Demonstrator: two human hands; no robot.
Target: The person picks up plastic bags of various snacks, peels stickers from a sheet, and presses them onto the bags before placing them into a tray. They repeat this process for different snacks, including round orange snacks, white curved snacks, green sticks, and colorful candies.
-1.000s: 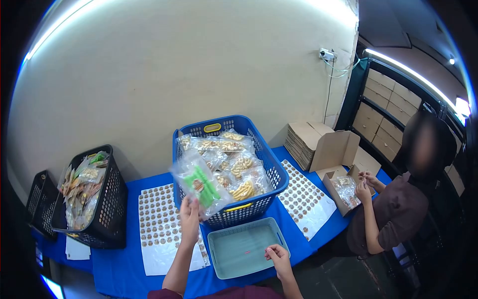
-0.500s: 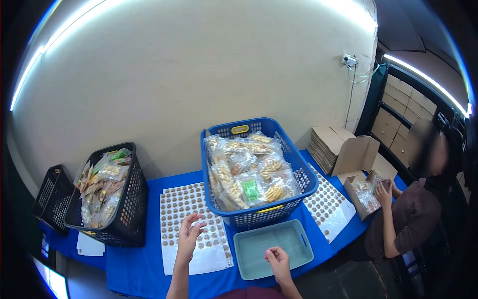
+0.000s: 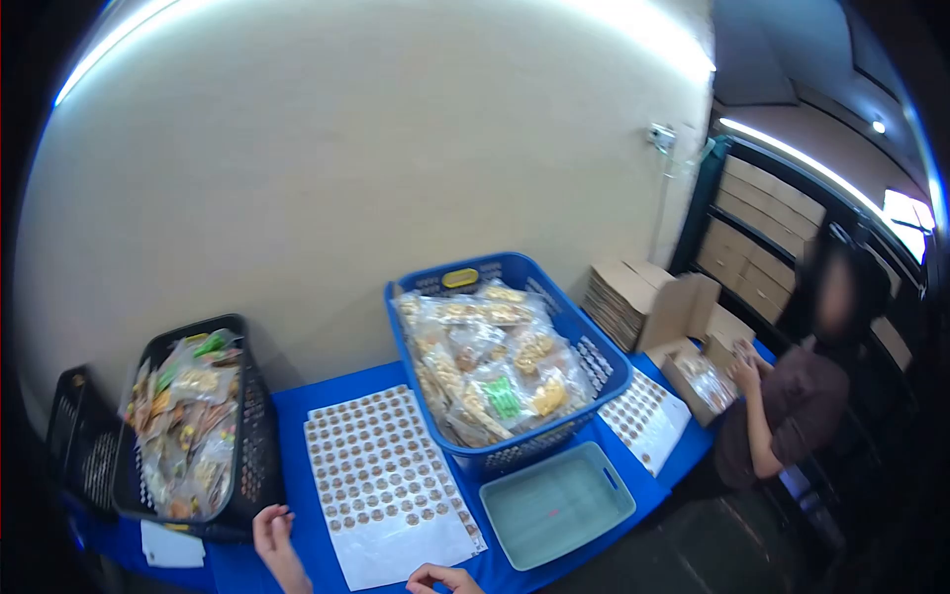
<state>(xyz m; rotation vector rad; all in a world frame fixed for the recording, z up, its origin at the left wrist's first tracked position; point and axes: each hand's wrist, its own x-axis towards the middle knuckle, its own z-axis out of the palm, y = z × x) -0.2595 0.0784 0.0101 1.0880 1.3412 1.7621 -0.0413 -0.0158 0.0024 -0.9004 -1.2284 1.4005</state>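
Observation:
My left hand (image 3: 276, 543) is over the blue cloth, between the black basket and the sticker sheet; its fingers are loosely bent and slightly apart, with nothing seen in them. My right hand (image 3: 443, 579) is at the bottom edge, by the lower end of the white sheet of round brown stickers (image 3: 381, 564). Its fingers are curled; the frame cuts it off, hiding anything inside. To its right lies a grey-green shallow tray (image 3: 524, 540) with a small red speck (image 3: 554, 513) in it. Behind stands a blue basket (image 3: 495, 457) full of clear snack packets (image 3: 475, 356).
A black basket (image 3: 259, 465) of mixed packets and another black basket (image 3: 64, 426) stand left. On the right are a second sticker sheet (image 3: 653, 436), stacked flat cardboard (image 3: 618, 282) and an open box (image 3: 717, 401), with a person (image 3: 792, 406) handling its contents.
My view has shifted. My left hand has moved left off the sticker sheet, and my right hand has left the tray, moving left and down. The red speck in the tray now shows.

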